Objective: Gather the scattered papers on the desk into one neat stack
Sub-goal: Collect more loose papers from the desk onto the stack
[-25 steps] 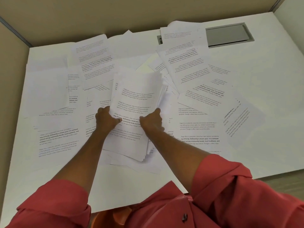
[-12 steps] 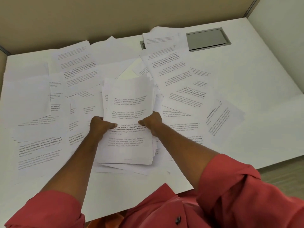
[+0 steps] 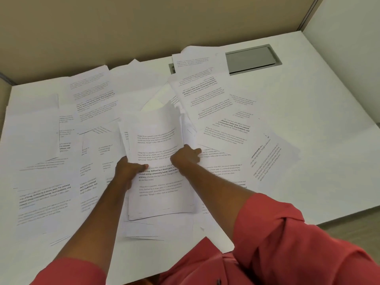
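Left hand [image 3: 128, 169] clamps the stack [image 3: 158, 161] mid-tabletop [image 3: 308, 140], long axis running away from the body; right hand [image 3: 186, 157], fingers loosely spread, is nearer the loose sheets [image 3: 226, 130] on its side (next pickup, probably).

I saw the left hand [image 3: 128, 168] gripping the left edge of a gathered stack of papers [image 3: 158, 161], thumb laid across the printed top sheet. The right hand [image 3: 185, 158] sat at the stack's right edge, its fingers stretched flat onto a loose sheet [image 3: 222, 138] just beyond it. The stack's far end curled upward above both hands. More printed sheets [image 3: 47, 194] lay scattered and overlapping on the white counter [image 3: 308, 128] to the left of the left hand and beyond the right. A grey hatch [image 3: 253, 59] sat well beyond the right hand. Red sleeves [image 3: 287, 239] covered the upper arms.
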A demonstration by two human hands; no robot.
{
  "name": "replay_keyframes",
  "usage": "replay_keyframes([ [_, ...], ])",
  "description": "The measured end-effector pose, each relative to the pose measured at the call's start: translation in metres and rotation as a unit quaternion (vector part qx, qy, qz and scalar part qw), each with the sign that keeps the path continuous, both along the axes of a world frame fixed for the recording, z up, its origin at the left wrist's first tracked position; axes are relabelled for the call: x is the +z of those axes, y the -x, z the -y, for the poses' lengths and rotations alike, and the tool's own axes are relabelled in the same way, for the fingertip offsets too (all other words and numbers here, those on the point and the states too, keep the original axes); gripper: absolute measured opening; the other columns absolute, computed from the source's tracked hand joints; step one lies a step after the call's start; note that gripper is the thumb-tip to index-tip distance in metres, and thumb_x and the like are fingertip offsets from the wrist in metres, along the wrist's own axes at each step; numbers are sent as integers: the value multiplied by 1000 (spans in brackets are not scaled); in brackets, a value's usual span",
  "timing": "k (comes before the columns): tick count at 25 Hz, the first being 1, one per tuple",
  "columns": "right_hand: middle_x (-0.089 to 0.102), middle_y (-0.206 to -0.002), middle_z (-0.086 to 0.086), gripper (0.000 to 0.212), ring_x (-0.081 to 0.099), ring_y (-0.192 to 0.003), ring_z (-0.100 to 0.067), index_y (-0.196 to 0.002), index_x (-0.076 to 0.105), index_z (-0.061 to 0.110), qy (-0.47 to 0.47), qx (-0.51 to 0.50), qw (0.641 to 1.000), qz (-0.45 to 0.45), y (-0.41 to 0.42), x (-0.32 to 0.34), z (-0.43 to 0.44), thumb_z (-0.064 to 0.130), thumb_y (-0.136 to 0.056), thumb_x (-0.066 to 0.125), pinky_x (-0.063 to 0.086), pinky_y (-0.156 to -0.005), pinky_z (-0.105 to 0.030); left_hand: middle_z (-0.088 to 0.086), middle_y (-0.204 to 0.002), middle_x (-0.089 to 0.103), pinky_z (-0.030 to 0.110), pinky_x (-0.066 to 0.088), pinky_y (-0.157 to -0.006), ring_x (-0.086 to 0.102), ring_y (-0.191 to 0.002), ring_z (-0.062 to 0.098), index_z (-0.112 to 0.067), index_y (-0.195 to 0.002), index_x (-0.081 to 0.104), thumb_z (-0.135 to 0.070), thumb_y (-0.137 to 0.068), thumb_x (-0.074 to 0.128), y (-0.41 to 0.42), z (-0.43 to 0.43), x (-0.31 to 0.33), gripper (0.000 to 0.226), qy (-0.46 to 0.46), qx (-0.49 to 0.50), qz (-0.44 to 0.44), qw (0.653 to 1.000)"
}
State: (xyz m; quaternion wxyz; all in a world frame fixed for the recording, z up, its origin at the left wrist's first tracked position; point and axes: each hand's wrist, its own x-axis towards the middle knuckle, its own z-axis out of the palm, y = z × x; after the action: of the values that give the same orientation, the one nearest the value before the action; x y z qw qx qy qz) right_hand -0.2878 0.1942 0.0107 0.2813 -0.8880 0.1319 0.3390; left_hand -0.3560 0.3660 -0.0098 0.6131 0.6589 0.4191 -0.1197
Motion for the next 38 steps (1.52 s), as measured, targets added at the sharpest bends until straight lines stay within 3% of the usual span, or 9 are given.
replay_keyframes([
  [4,54,-101,-6,44,55,-87,-19,-127,46,6,-135,-81,988,-11,8,2,5,-3,-84,54,45,-53,-22,19,-119,65,51,51,-90,65,-104,36,-2,-126,59,3,-74,75,0,-3,0,54,60,22,3,998],
  [7,53,-94,-3,47,53,-75,-14,-128,46,5,-132,-65,989,-23,10,1,13,-5,-83,57,42,-51,-20,18,-120,64,48,50,-91,63,-107,35,0,-126,57,4,-75,75,3,-3,-4,54,63,43,-31,997],
  [10,53,-116,-10,44,56,-89,-17,-127,47,4,-84,-56,994,-37,19,2,22,2,-84,60,47,-61,-22,22,-123,63,51,49,-95,62,-109,37,3,-124,58,6,-73,76,9,2,-8,55,21,39,-54,998],
  [13,53,-92,-3,34,53,-78,-13,-115,47,6,-102,-46,992,-57,37,-3,32,-3,-84,56,43,-53,-22,20,-120,64,44,51,-87,63,-106,37,2,-124,58,7,-75,75,16,13,-9,52,-43,45,-60,996],
  [15,56,-91,-4,42,58,-83,-17,-122,47,4,-112,-49,992,-43,43,-3,40,-5,-82,56,52,-63,-27,19,-120,64,43,52,-86,63,-105,36,0,-124,59,7,-75,75,18,19,-8,52,-46,49,-44,997],
  [19,41,-138,-12,59,44,-124,-31,-139,41,16,-51,-42,998,-12,23,6,58,10,-84,62,46,-99,-43,17,-121,64,48,51,-89,64,-103,34,-3,-125,59,7,-76,72,13,33,0,52,25,65,12,998],
  [24,27,-142,-15,73,35,-129,-34,-139,40,16,-70,5,997,-8,8,0,79,44,-80,73,41,-105,-44,18,-128,61,52,49,-95,61,-113,37,-4,-132,54,6,-84,61,22,27,10,50,96,6,80,992],
  [29,60,-128,-8,66,58,-117,-25,-129,52,11,-307,-76,949,-14,16,-4,77,30,-74,83,50,-98,-38,10,-126,64,42,57,-84,64,-111,25,-7,-136,51,8,-90,49,38,13,20,48,123,25,120,985],
  [38,29,-133,-13,74,53,-116,-32,-137,46,12,-223,84,965,111,-41,40,46,34,-76,81,45,-105,-42,4,-122,67,43,56,-85,66,-109,22,-10,-132,55,8,-93,46,21,15,25,44,169,115,177,963],
])
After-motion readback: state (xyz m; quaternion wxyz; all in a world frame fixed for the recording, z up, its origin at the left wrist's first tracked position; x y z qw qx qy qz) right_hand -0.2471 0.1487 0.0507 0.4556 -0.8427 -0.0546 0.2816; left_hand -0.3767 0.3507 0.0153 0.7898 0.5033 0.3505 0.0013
